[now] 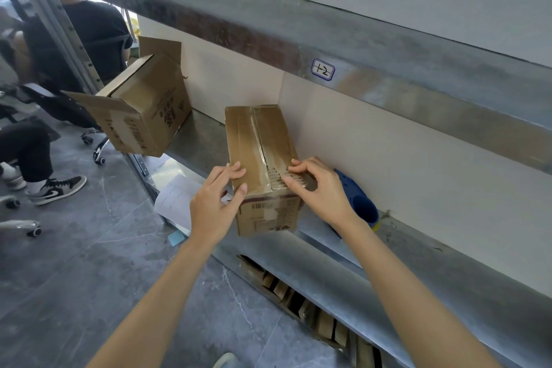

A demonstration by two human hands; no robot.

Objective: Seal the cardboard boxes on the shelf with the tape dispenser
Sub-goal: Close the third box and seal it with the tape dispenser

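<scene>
The narrow brown cardboard box (260, 140) stands between the two hands on the grey metal shelf (448, 272), its near end poking out over the shelf's front edge, probably so that both hands can get at it. A strip of clear tape (257, 136) runs along the top seam away from the fingers.

The left hand (219, 199) clasps the near left corner, with its fingers laid over the top flap and its thumb against the end face. This looks meant to hold the box steady and keep that flap down. The right hand (315, 187) holds nothing. Its bent fingertips press on the right flap beside the seam, where the surface looks ridged, seemingly to flatten the flap or rub the tape end down; which of the two cannot be told.

The blue plastic tape dispenser (360, 203) lies on the shelf just behind the right wrist, set aside but within easy reach.

Well beyond the left hand, a second brown cardboard box (149, 110) tilts over the shelf edge with its flaps open, so it is not yet sealed.
</scene>
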